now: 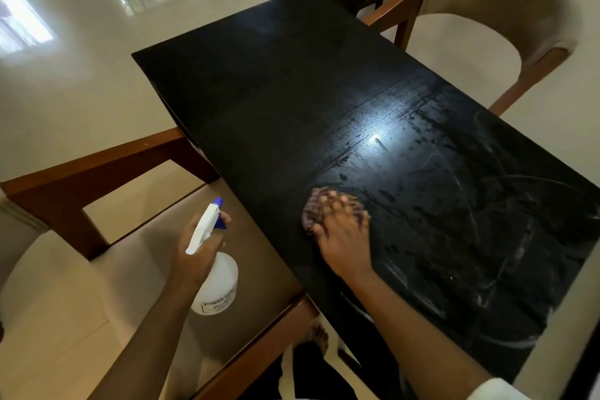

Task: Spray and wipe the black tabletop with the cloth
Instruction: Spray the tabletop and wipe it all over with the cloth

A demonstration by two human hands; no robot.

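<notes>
The black rectangular worktop [292, 101] is wet, with smeared streaks [493, 204] and droplets [418, 120] over its near and right parts. A checked cloth [313, 203] lies on it near the left edge.

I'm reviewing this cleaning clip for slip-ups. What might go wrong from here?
1. The left hand holds the spray bottle over the chair seat, not the tabletop; a drip or stray squeeze could wet the upholstery.
2. The right hand presses the cloth close to the tabletop's near edge; a stroke that way might push liquid onto the seat.
3. Wet droplets and streaks lie right of the cloth; left there, they may dry as marks.
</notes>
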